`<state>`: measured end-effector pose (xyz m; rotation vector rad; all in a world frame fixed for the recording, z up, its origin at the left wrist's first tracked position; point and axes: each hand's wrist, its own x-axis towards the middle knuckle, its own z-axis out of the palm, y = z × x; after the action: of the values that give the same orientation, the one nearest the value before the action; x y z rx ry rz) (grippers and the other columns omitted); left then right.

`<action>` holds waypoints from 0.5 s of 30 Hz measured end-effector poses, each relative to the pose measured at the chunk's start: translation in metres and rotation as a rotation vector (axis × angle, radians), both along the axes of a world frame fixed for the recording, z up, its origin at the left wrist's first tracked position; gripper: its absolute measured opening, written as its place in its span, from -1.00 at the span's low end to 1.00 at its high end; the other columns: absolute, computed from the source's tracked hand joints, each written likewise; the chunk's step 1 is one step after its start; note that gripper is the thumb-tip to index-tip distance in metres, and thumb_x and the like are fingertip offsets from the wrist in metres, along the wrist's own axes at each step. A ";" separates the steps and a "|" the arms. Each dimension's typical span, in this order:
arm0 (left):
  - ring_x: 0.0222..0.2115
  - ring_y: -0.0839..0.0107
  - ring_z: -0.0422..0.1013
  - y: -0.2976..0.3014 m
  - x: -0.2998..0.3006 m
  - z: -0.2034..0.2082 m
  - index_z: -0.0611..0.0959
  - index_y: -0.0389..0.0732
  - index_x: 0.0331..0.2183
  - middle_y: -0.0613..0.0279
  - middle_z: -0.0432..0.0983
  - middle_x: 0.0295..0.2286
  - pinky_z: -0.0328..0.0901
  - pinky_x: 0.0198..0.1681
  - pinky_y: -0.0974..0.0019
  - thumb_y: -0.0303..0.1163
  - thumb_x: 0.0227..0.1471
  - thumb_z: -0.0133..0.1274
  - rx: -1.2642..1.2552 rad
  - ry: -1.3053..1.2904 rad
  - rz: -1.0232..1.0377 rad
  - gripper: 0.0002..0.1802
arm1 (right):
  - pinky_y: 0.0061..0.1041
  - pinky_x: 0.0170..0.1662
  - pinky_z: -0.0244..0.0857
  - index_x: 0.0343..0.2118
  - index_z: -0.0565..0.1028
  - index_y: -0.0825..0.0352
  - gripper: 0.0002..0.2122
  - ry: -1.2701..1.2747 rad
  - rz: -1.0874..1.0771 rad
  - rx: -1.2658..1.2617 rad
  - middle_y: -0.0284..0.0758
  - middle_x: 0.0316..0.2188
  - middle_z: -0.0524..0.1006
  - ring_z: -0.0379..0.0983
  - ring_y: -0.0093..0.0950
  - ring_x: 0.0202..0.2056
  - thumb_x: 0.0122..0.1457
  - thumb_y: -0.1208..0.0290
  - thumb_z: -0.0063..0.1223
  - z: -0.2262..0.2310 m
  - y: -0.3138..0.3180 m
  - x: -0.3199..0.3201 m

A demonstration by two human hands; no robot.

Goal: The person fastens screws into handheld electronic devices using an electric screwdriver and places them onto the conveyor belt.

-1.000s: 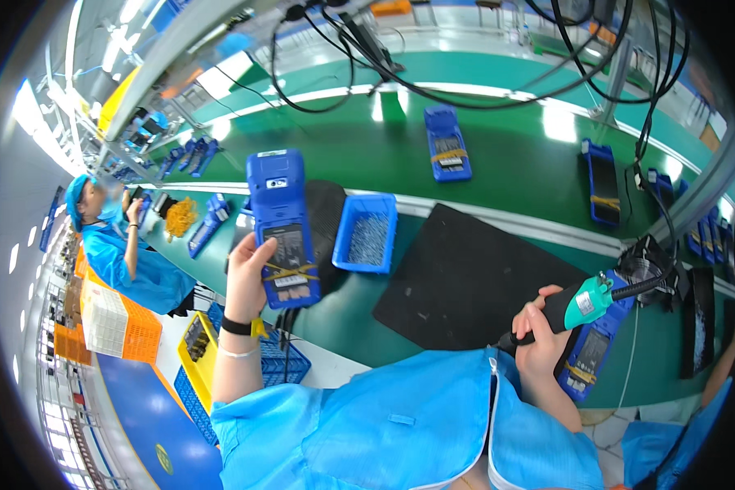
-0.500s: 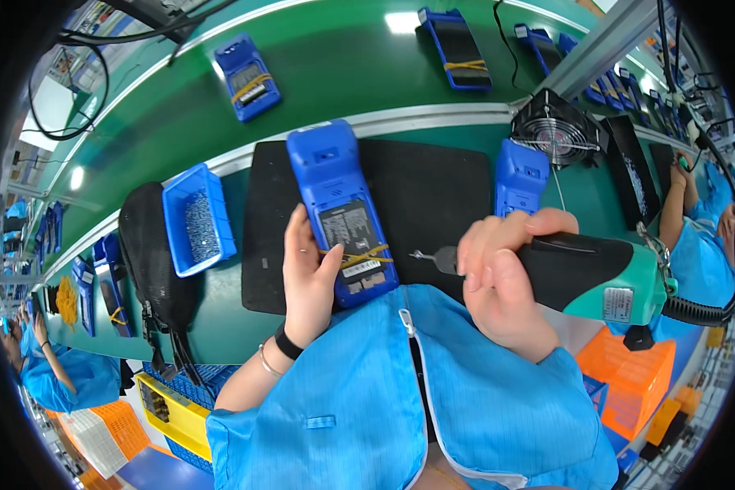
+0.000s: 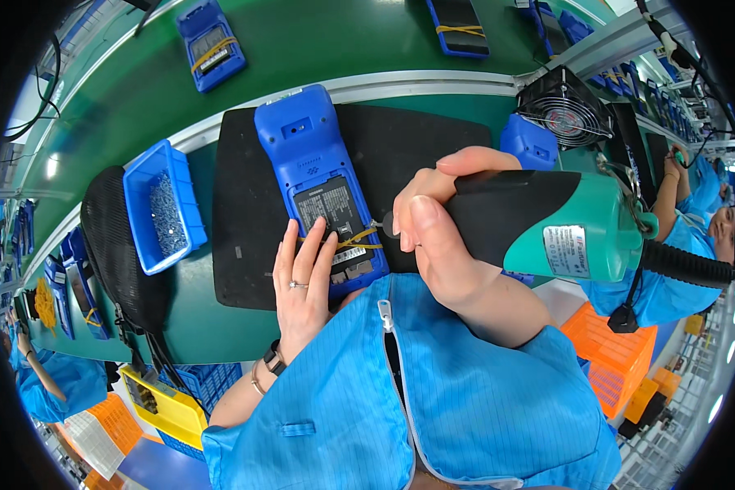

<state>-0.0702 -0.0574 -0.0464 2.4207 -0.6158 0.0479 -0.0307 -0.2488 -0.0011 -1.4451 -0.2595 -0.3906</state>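
Note:
A blue handheld terminal (image 3: 302,155) lies back side up on a black mat (image 3: 416,135). Its open bay shows a dark battery (image 3: 328,204), with a yellow rubber band (image 3: 359,238) crossed over it. My left hand (image 3: 302,286) lies over the lower left of the terminal, fingers stretched out and resting on the battery and band; its thumb is hidden. Wrapped in my right hand (image 3: 445,220) is a green and black electric screwdriver (image 3: 539,224). The tool's tip is at the terminal's right edge, by the band; whether it touches cannot be made out.
Left of the mat stand a blue bin (image 3: 159,208) of small screws and a black mesh bag (image 3: 122,245). A small fan (image 3: 565,110) and another blue terminal (image 3: 529,140) are at the right. Banded terminals (image 3: 211,49) lie beyond the metal rail. Other people work at both sides.
My right hand has brought the screwdriver left to the terminal's edge. My left hand has shifted from gripping the terminal's side to lying with fingers over battery and band. The view has shifted.

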 end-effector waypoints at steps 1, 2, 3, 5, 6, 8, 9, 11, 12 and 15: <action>0.23 -0.08 0.03 0.001 0.000 0.000 0.43 -0.32 0.06 0.01 0.23 0.16 -0.01 0.20 -0.16 -0.16 -0.13 0.26 -0.002 0.006 0.002 -0.25 | -0.53 -0.50 0.26 -0.05 0.16 0.35 -0.69 0.006 0.002 -0.002 -0.35 -0.62 0.35 0.26 -0.57 -0.65 0.15 0.69 -0.14 -0.001 0.000 0.001; 0.23 -0.08 0.03 0.001 0.001 -0.001 0.43 -0.32 0.06 0.01 0.23 0.15 -0.01 0.20 -0.15 -0.16 -0.13 0.27 0.005 0.002 0.000 -0.25 | -0.53 -0.50 0.26 -0.05 0.16 0.35 -0.68 0.015 0.001 -0.034 -0.35 -0.62 0.36 0.26 -0.57 -0.65 0.15 0.70 -0.14 -0.003 0.000 0.002; 0.23 -0.08 0.04 0.001 0.001 -0.001 0.44 -0.32 0.06 0.01 0.24 0.15 0.00 0.19 -0.15 -0.16 -0.14 0.27 0.012 -0.001 -0.002 -0.25 | -0.53 -0.50 0.26 -0.05 0.16 0.35 -0.68 0.024 0.001 -0.065 -0.35 -0.62 0.36 0.27 -0.57 -0.64 0.15 0.71 -0.14 -0.004 0.000 0.002; 0.22 -0.08 0.04 0.001 0.001 0.000 0.44 -0.31 0.06 0.02 0.24 0.15 0.00 0.19 -0.16 -0.16 -0.14 0.27 0.010 0.007 0.003 -0.25 | -0.53 -0.50 0.26 -0.05 0.16 0.35 -0.67 0.037 0.004 -0.072 -0.35 -0.62 0.36 0.27 -0.57 -0.64 0.14 0.72 -0.14 -0.004 0.000 0.003; 0.22 -0.08 0.04 0.000 0.001 0.001 0.44 -0.31 0.05 0.02 0.24 0.15 0.00 0.19 -0.16 -0.16 -0.14 0.27 0.009 0.011 0.004 -0.25 | -0.53 -0.49 0.26 -0.05 0.15 0.35 -0.67 0.047 0.003 -0.077 -0.34 -0.62 0.36 0.28 -0.57 -0.64 0.14 0.72 -0.14 -0.004 -0.001 0.003; 0.22 -0.08 0.05 -0.001 0.001 0.002 0.45 -0.31 0.05 0.02 0.24 0.15 0.00 0.19 -0.17 -0.16 -0.14 0.28 0.013 0.018 0.010 -0.25 | -0.52 -0.49 0.27 -0.05 0.15 0.34 -0.66 0.067 0.025 -0.077 -0.34 -0.61 0.36 0.28 -0.57 -0.63 0.14 0.73 -0.14 -0.003 -0.002 0.003; 0.22 -0.08 0.05 -0.001 0.001 0.002 0.45 -0.31 0.05 0.03 0.24 0.15 0.00 0.19 -0.17 -0.16 -0.14 0.28 0.019 0.021 0.016 -0.26 | -0.52 -0.49 0.27 -0.05 0.15 0.34 -0.66 0.083 0.047 -0.075 -0.34 -0.61 0.36 0.28 -0.57 -0.63 0.13 0.74 -0.14 -0.002 -0.002 0.004; 0.22 -0.08 0.05 -0.002 0.001 0.002 0.45 -0.31 0.05 0.03 0.24 0.15 0.00 0.19 -0.18 -0.15 -0.15 0.28 0.025 0.028 0.020 -0.25 | -0.52 -0.48 0.28 -0.05 0.15 0.34 -0.66 0.062 0.054 -0.133 -0.34 -0.60 0.36 0.28 -0.57 -0.63 0.13 0.74 -0.15 0.001 -0.003 0.004; 0.22 -0.08 0.05 -0.002 0.001 0.003 0.46 -0.30 0.05 0.03 0.25 0.15 0.01 0.19 -0.18 -0.15 -0.15 0.29 0.033 0.033 0.022 -0.25 | -0.51 -0.48 0.28 -0.05 0.14 0.33 -0.66 0.039 0.058 -0.190 -0.34 -0.58 0.36 0.28 -0.58 -0.62 0.14 0.74 -0.15 0.001 -0.003 0.004; 0.22 -0.07 0.05 -0.002 0.001 0.004 0.46 -0.30 0.05 0.03 0.25 0.14 0.01 0.19 -0.18 -0.15 -0.15 0.29 0.017 0.041 0.020 -0.25 | -0.53 -0.48 0.28 -0.06 0.15 0.33 -0.67 0.061 0.088 -0.136 -0.34 -0.56 0.36 0.29 -0.58 -0.61 0.13 0.75 -0.15 0.000 -0.003 0.005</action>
<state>-0.0696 -0.0591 -0.0425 2.4379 -0.5755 0.0022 -0.0258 -0.2517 -0.0012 -1.5705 -0.3041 -0.2614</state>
